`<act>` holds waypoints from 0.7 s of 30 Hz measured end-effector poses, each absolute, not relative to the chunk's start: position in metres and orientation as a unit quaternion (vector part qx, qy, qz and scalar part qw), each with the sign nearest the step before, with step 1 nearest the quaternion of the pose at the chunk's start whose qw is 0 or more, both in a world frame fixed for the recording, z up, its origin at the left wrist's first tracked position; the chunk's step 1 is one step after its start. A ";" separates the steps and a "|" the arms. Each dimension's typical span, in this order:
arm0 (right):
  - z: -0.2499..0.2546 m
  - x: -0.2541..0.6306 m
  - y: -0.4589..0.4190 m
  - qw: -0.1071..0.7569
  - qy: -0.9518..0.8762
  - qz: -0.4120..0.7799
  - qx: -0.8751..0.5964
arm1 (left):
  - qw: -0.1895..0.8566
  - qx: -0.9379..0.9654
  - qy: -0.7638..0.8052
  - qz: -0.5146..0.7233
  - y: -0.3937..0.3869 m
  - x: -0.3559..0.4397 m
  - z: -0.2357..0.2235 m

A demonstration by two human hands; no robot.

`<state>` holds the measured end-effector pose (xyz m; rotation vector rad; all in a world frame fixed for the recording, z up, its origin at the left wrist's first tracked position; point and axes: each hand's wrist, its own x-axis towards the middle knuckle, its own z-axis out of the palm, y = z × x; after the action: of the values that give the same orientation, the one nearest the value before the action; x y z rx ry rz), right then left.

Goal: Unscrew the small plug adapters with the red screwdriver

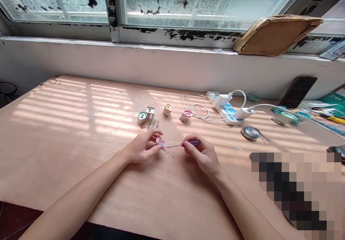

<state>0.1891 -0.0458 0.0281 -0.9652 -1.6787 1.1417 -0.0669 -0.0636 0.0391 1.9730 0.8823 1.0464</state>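
Note:
Near the middle of the table, my left hand (144,146) grips a small pink plastic pencil sharpener part (161,143) between thumb and fingers. My right hand (202,155) is closed around the purple handle of a screwdriver (194,143). Its thin metal shaft points left, and the tip meets or nearly meets the pink part. A tiny dark piece, perhaps a screw (173,156), lies on the wood between the hands. Behind my left hand are a clear plastic case (153,123), a green-topped sharpener (142,117) and a cream-topped sharpener (150,111).
An orange-topped sharpener (168,110) and a pink-topped one (186,116) stand farther back. White cables run from a power strip (225,108) at right. Beyond it are a phone (298,91) and a round packaged item (250,132). Cardboard (277,36) leans on the window sill.

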 end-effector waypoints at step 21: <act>0.034 0.191 -0.047 0.451 -0.666 0.447 -0.393 | 0.409 0.746 0.368 0.376 -0.066 -0.067 0.036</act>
<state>0.1910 -0.0465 0.0341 -0.9706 -1.6450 1.1044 -0.0670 -0.0656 0.0361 1.8785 0.9276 0.9480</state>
